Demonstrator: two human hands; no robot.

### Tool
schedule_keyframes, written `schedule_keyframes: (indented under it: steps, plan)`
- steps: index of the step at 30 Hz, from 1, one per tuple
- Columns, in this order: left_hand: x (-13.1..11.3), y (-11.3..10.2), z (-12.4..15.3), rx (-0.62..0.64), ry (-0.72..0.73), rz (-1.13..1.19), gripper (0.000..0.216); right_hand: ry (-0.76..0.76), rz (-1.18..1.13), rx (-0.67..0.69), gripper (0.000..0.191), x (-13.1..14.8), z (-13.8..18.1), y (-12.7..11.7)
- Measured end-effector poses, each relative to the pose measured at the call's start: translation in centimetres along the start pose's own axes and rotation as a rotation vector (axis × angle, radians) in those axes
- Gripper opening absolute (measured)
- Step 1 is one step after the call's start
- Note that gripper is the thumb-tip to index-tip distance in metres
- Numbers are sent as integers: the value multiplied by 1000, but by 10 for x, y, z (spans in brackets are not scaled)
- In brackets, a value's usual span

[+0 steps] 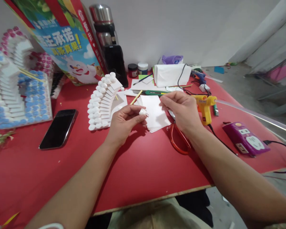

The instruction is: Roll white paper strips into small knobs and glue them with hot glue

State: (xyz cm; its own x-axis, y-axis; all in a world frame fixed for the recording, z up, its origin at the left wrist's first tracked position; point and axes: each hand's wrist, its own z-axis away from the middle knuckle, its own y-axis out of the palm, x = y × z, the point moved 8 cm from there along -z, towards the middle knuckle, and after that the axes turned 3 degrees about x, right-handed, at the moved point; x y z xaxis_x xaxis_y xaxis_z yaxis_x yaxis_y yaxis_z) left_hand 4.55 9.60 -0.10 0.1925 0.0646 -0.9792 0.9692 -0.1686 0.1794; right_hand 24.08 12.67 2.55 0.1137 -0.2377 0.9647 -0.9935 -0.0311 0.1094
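Head view: small white piece (143, 112) pinched between thumb and fingers of left hand (128, 120). Opposite, right hand (181, 106) raised with fingers curled; not possible to tell whether closed on anything. Between both hands, on red tabletop (143, 171): white paper stack (157, 112). Just beyond left hand: curved white assembly (101, 106). Under right hand, partly hidden: red-handled scissors (181, 151). Just right of right hand: yellow glue gun (206, 111). Farther right: purple power socket (245, 140).

The left fingers (136, 120) partly hide a white piece (143, 112) too small to identify.
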Motion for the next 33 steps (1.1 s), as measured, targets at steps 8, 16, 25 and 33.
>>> schedule_keyframes:
  steps: [8, 16, 25, 33]
  plan:
    - [-2, 0, -1, 25, 51, -17, 24, 274, -115, 392, 27, -22, 20, 43]
    - [-1, 1, 4, -2, -3, -64, 38, 330, -170, 388, 28, -29, 21, 43]
    - [-5, 1, 5, -9, 46, -161, 31, 381, -223, 366, 25, -30, 23, 45]
    - [-2, 1, 5, -7, 1, -159, 32, 271, 27, 322, 20, -19, 23, 40]
